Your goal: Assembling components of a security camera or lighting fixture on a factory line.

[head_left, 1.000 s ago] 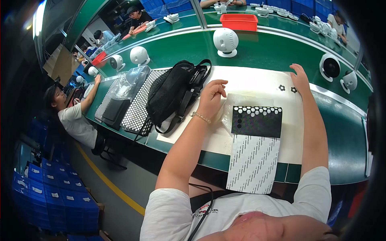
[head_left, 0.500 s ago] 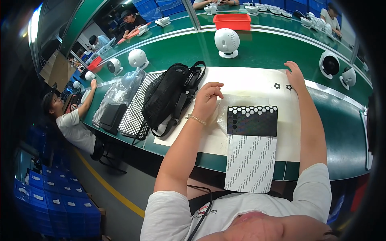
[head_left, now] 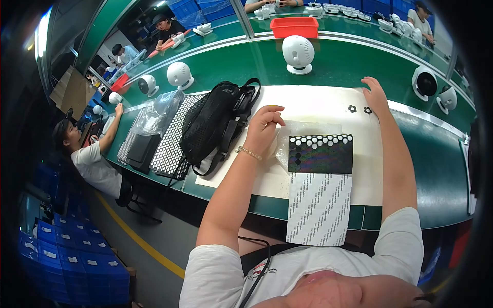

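Observation:
My left hand (head_left: 263, 126) hovers over the white mat (head_left: 308, 100), beside the black mesh bag. Its fingers are loosely bent and apart, with nothing visible in them. My right hand (head_left: 375, 96) reaches to the mat's far right edge, fingers stretched out and holding nothing visible. Beside it lie two small black flower-shaped pieces (head_left: 352, 109). Between my forearms is a black sheet (head_left: 321, 154) with a row of white round gaps along its far edge. A printed white backing sheet (head_left: 319, 208) extends from it over the table's near edge. Clear plastic film (head_left: 283, 146) lies partly under the black sheet.
To the left are a black mesh bag (head_left: 211, 123), white-dotted sheets (head_left: 172, 136) and a crumpled plastic bag (head_left: 157, 115). White round-headed devices, one (head_left: 298, 53) straight ahead, stand on the green belt (head_left: 231, 64). A red bin (head_left: 294, 27) sits beyond. A co-worker (head_left: 95, 159) sits at left.
The white devices on the belt have shifted slightly to the right. My hands keep nearly the same pose and place.

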### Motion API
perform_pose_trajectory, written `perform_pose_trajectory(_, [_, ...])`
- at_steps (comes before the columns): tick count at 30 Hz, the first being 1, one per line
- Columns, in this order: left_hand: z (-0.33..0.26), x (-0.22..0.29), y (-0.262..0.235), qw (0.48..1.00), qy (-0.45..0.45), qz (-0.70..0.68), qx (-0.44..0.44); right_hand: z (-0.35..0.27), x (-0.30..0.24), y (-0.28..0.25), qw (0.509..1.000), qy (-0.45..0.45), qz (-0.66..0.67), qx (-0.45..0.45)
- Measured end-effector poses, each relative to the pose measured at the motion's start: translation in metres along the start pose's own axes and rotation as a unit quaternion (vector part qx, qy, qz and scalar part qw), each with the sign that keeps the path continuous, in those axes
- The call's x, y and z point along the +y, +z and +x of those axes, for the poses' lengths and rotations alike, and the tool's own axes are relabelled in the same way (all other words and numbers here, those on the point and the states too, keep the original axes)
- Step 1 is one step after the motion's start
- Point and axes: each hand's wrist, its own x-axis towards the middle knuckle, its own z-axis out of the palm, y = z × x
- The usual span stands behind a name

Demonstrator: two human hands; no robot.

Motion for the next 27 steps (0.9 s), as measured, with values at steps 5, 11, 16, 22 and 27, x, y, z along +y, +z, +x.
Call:
perform_pose_trajectory(5, [0.0,0.001,-0.002,1.0,0.001,-0.001,-0.001,0.001,-0.004,0.002,1.0,0.009,0.006,-0.003])
perform_pose_trajectory(11, [0.005,-0.003,0.003,0.997,0.075,0.035,-0.011,-0.003,0.009,-0.004,0.999,-0.031,-0.019,0.026])
perform_pose_trajectory(16, [-0.004,0.004,-0.003,0.999,0.042,-0.001,0.017,-0.002,-0.007,0.002,1.0,-0.011,0.006,0.019])
perform_pose_trajectory(22, [0.0,0.006,0.0,0.997,0.077,0.008,0.021,-0.003,-0.006,0.001,1.0,-0.002,0.011,0.018])
perform_pose_trajectory(27, [0.0,0.01,0.002,0.998,0.062,0.022,0.015,-0.003,-0.001,0.001,1.0,0.014,0.014,0.015])
